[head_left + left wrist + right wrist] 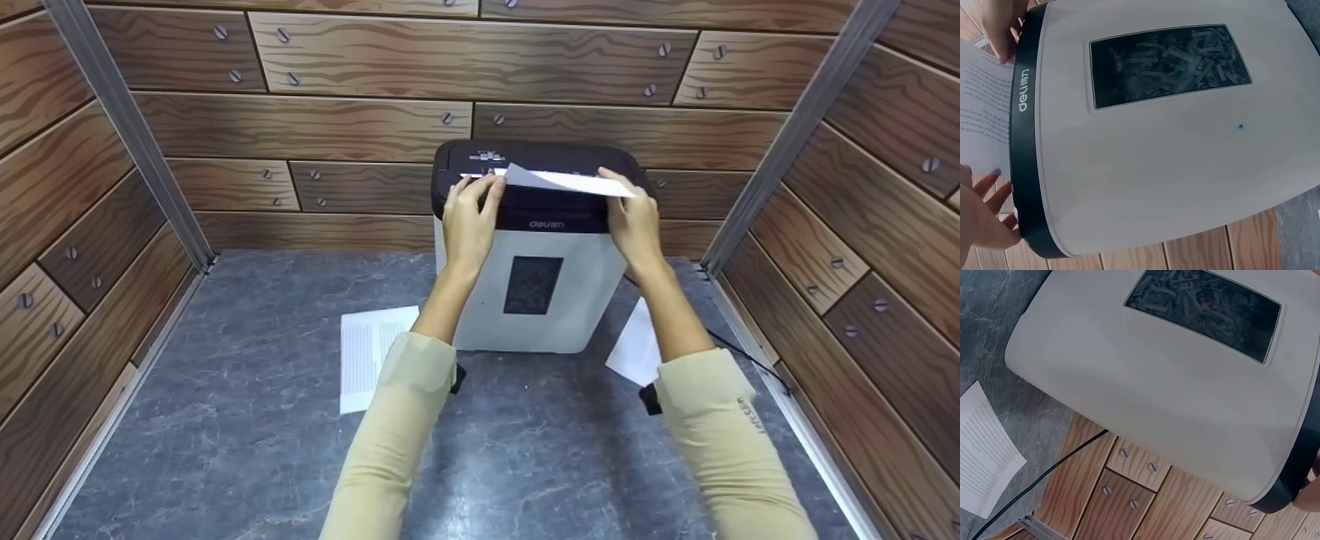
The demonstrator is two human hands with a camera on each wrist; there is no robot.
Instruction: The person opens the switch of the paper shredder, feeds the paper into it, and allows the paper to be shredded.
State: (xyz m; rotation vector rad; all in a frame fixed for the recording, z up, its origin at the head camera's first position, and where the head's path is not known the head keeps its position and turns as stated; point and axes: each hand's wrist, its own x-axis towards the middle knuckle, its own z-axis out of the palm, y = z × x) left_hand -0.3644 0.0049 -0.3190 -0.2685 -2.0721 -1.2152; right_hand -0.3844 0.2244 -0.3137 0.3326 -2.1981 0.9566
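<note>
A printed sheet of paper [566, 182] stands over the top slot of a paper shredder [480, 300], its upper left corner folding over. My left hand [470, 229] pinches the sheet at its left end, fingertips close above the shredder's dark lid. At the other end my right hand [637, 225] holds the sheet between thumb and fingers. In the left wrist view, lines of text show on the paper [982, 107], with the left hand [988, 216] below and the right hand [999, 25] above. Only part of the right hand [1307, 496] shows in the right wrist view.
One printed sheet [360, 360] lies on the grey tabletop [262, 450] left of the shredder, another sheet [637, 349] to its right. A black cord [750, 356] runs along the right side. Paper strips show behind the shredder's window [1171, 67]. Wood-patterned walls [472, 60] enclose the space.
</note>
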